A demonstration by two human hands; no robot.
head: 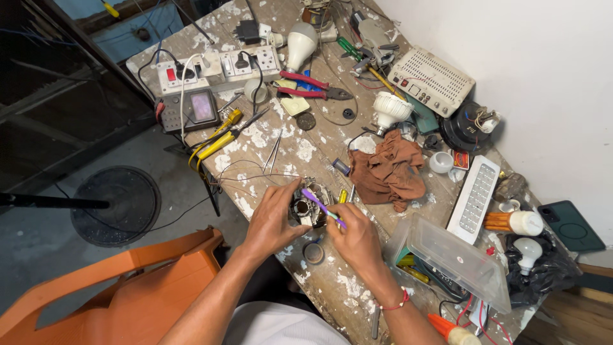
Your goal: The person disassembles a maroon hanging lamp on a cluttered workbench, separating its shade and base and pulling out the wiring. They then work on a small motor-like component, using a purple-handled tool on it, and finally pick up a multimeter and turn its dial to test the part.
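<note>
My left hand (273, 216) grips a small metal and plastic electrical part (309, 206) near the front middle of a paint-spattered wooden workbench (306, 150). My right hand (355, 237) holds a purple-handled screwdriver (321, 206), with its tip resting on top of that part. Thin wires run from the part towards the left. A small roll of tape (313, 253) lies on the bench just below my hands.
A brown rag (388, 172), red-handled pliers (305, 85), white bulbs (300, 43), a power strip (220, 69), a grey meter (191, 110) and a clear plastic box (454, 258) crowd the bench. An orange plastic chair (128, 291) stands at lower left. A white wall rises on the right.
</note>
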